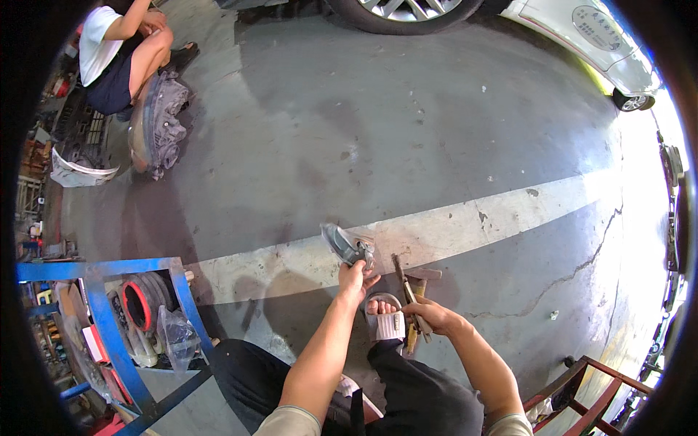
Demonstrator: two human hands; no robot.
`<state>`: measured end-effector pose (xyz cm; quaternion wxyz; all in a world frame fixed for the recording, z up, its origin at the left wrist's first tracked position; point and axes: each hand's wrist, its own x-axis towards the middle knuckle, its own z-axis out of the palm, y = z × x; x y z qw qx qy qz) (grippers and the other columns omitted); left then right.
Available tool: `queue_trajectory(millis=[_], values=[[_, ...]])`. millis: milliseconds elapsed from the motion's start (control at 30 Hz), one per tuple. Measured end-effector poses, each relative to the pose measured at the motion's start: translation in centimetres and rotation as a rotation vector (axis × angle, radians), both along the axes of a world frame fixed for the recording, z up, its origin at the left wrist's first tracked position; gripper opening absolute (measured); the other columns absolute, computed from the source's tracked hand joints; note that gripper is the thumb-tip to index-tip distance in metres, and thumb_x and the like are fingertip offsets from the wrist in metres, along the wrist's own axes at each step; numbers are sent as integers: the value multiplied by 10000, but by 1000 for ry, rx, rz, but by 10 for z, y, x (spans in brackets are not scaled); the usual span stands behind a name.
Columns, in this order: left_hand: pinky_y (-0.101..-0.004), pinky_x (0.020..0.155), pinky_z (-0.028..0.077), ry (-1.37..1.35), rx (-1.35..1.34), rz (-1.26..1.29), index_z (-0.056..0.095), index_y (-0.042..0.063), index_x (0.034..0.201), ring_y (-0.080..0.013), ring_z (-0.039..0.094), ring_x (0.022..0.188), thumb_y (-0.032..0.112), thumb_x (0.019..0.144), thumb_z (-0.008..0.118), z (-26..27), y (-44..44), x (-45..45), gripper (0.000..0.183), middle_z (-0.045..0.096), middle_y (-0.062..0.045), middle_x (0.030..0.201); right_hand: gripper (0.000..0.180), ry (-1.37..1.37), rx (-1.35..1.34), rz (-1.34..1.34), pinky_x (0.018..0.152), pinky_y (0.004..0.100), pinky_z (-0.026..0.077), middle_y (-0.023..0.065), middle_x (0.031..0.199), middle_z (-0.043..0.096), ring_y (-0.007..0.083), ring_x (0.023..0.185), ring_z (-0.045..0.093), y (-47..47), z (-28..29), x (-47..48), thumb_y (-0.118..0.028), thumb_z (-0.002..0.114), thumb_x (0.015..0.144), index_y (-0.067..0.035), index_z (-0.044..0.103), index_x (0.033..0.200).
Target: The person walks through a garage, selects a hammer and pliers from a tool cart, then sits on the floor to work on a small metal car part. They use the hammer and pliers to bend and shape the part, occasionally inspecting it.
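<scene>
My left hand grips a small automotive lamp with a clear, slightly blurred lens, held over the white floor stripe. To its right, my right hand is closed around a slim long tool with a dark, worn tip that points away from me. Its exact kind cannot be told. The tip is apart from the lamp. Beneath the tool, a hammer with a yellowish handle lies on the floor beside my sandalled foot; my right hand and the tool hide part of its handle.
A blue metal rack holding hoses and plastic bags stands at left. A red-brown metal frame is at lower right. A large headlamp assembly rests near a crouching person. A car wheel and white vehicle are ahead.
</scene>
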<state>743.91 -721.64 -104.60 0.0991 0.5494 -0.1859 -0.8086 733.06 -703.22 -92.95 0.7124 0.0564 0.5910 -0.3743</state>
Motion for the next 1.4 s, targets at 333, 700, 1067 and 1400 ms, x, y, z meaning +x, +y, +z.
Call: queue_trajectory(millis=[333, 700, 1067, 1400], values=[[-304, 720, 590, 86, -688, -66, 426, -16, 1111, -143, 615, 842, -41, 911, 570, 77, -37, 22, 248, 583, -93, 1024, 889, -1149, -634, -375, 1065, 601, 360, 274, 1407, 435, 424, 1323, 426, -28, 59, 30, -332, 698, 778, -43, 268, 1501], [-266, 580, 446, 303, -532, 229, 515, 55, 996, -98, 516, 701, 161, 899, 697, 120, -3, -2, 232, 594, -12, 887, 704, -937, -742, -258, 1046, 560, 387, 272, 1357, 476, 395, 1292, 459, -72, 111, 40, -279, 615, 880, -17, 310, 1458], [-292, 509, 436, -160, -1084, -140, 431, 30, 874, -107, 475, 596, 237, 785, 785, 159, -2, 26, 419, 504, -29, 665, 674, -842, -636, -183, 979, 509, 464, 256, 1237, 547, 371, 1175, 567, -63, 125, 24, -394, 635, 895, 1, 388, 1381], [-312, 603, 533, 333, -373, 35, 548, 30, 1090, -142, 615, 791, 195, 938, 585, 153, 6, 35, 228, 613, -69, 930, 419, -711, -493, -285, 932, 471, 502, 156, 1126, 615, 298, 1065, 623, -72, 134, 59, -241, 527, 1013, -13, 416, 1346]])
